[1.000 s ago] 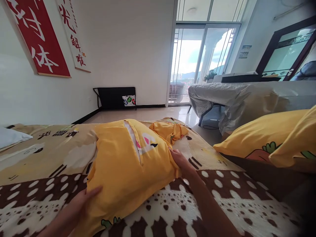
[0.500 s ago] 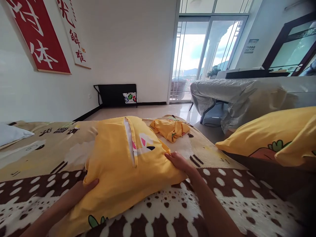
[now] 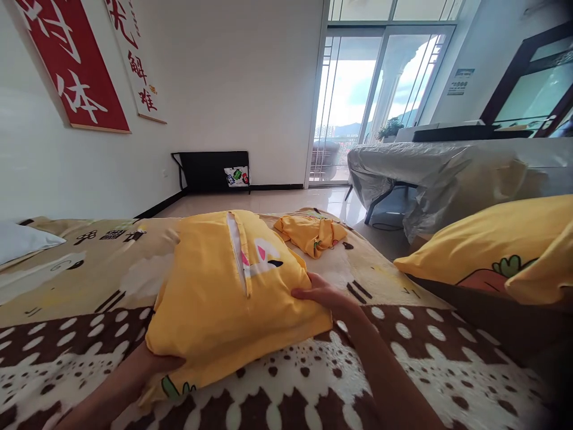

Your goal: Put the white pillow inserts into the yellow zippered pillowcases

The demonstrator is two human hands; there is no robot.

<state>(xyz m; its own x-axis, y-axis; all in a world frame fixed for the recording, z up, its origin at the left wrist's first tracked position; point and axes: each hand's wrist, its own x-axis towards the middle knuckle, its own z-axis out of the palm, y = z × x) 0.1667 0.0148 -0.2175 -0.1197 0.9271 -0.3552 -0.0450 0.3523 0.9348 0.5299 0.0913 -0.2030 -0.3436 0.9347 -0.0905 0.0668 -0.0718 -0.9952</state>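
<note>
A yellow pillow [image 3: 224, 286] in a cartoon-print case lies on the patterned blanket [image 3: 358, 364], its white zip opening facing up. My left hand [image 3: 154, 362] grips the pillow's near left corner, fingers tucked under the fabric. At the pillow's right edge my right hand [image 3: 324, 294] holds the case, thumb on top. A crumpled yellow pillowcase [image 3: 311, 232] lies beyond the pillow, near the bed's far edge.
Two more yellow pillows [image 3: 492, 245] are stacked at the right. A white pillow [image 3: 22, 242] pokes in at the left. Past the bed are a plastic-covered table [image 3: 443, 173], a black rack [image 3: 210, 171] by the wall and glass balcony doors [image 3: 367, 101].
The pillow has been drawn a little toward me and lifted at its near edge. My left hand has slid down from the pillow's side to its lower left corner.
</note>
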